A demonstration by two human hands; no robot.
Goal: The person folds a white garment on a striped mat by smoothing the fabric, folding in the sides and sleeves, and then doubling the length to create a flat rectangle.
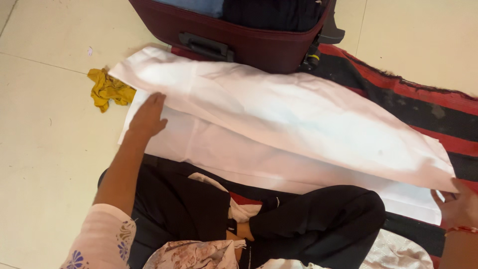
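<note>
White cloth point(279, 124) spread folded over floor point(45, 164) and striped rug point(438, 114), just before maroon suitcase point(249, 42). Left hand point(148, 117) flat on cloth's left end, fingers released. Right hand point(458, 204) at right corner, fingers grasping the edge. Yellow rag point(107, 89) beside cloth's left end.

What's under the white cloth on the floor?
The white cloth lies mostly on a red-and-black striped mat, with its left end over pale floor tiles. The left hand presses on it; the right hand holds its corner. Anything beneath its middle is hidden.
</note>
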